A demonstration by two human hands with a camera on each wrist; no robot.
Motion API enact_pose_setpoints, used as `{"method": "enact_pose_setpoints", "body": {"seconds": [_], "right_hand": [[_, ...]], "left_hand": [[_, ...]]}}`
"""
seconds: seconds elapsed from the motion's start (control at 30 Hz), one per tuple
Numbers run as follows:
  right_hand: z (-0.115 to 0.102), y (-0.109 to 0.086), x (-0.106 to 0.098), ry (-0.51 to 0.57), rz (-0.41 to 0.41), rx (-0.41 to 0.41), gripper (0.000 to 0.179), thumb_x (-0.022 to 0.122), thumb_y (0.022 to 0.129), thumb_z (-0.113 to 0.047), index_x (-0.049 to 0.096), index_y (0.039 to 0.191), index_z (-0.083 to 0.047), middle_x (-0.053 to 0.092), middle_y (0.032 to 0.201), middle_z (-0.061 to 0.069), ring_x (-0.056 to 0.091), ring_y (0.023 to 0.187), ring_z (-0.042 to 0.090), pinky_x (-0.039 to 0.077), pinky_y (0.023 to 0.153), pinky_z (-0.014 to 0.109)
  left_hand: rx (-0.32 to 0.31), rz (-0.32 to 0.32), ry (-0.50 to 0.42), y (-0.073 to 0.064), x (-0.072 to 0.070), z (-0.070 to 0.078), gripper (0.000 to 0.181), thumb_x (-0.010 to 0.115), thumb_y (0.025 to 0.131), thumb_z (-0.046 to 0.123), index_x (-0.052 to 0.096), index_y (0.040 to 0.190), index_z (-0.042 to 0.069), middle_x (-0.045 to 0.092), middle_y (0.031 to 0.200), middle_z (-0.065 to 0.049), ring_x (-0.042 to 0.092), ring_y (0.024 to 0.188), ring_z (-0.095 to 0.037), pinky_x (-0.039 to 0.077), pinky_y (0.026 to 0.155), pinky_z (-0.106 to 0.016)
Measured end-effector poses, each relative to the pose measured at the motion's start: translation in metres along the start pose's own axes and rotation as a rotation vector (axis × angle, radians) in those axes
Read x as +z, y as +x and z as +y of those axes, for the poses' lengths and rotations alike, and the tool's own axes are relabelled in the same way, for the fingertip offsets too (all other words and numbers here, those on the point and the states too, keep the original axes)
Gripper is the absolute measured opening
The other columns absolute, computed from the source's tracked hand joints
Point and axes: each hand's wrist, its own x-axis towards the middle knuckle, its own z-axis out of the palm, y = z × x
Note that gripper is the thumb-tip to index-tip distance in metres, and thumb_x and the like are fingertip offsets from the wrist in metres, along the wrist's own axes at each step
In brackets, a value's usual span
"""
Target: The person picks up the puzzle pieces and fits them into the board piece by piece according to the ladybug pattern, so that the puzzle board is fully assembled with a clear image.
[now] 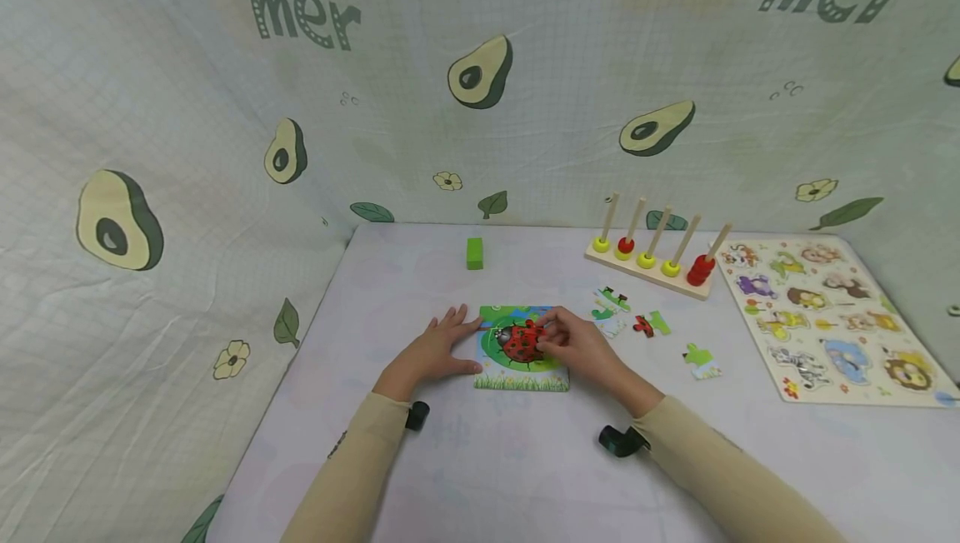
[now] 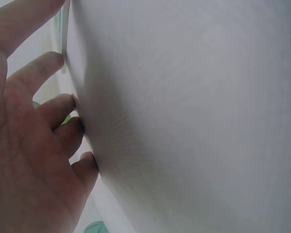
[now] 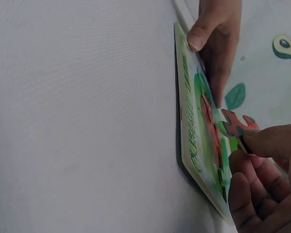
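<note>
A square ladybug puzzle board (image 1: 521,382) lies on the table with a grass strip along its near edge. My left hand (image 1: 435,353) rests at the board's left side, fingers spread and fairly straight, fingertips right at the edge. In the left wrist view, the same hand's fingers (image 2: 39,73) reach down to the tabletop. Over the right part of the board, my right hand (image 1: 587,353) pinches a puzzle piece (image 3: 235,125) between thumb and fingers. This piece is red and green with dark spots, tilted above the board in the right wrist view.
Several loose puzzle pieces (image 1: 701,360) lie right of the board. A green block (image 1: 475,253) stands behind it. Farther right are a wooden peg stand (image 1: 645,273) with red and yellow beads and a large animal puzzle board (image 1: 817,393). A printed cloth (image 1: 562,151) hangs behind the table.
</note>
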Motion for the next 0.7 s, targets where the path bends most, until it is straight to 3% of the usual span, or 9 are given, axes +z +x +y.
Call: {"method": "enact_pose_setpoints", "body": {"seconds": [0.7], "right_hand": [[-0.003,0.013,0.021,-0.1,0.015,0.059,0.03,0.08,0.09,-0.018,0.066,0.115,-0.011,0.068,0.088,-0.007,0.062,0.075,0.007,0.052,0.069,0.03]], "left_hand": [[0.0,-0.005,0.007,-0.001,-0.001,0.001,0.087,0.077,0.088,0.048,0.036,0.16,0.024,0.013,0.17,-0.008,0.004,0.157,-0.027,0.006,0.127,-0.046]]}}
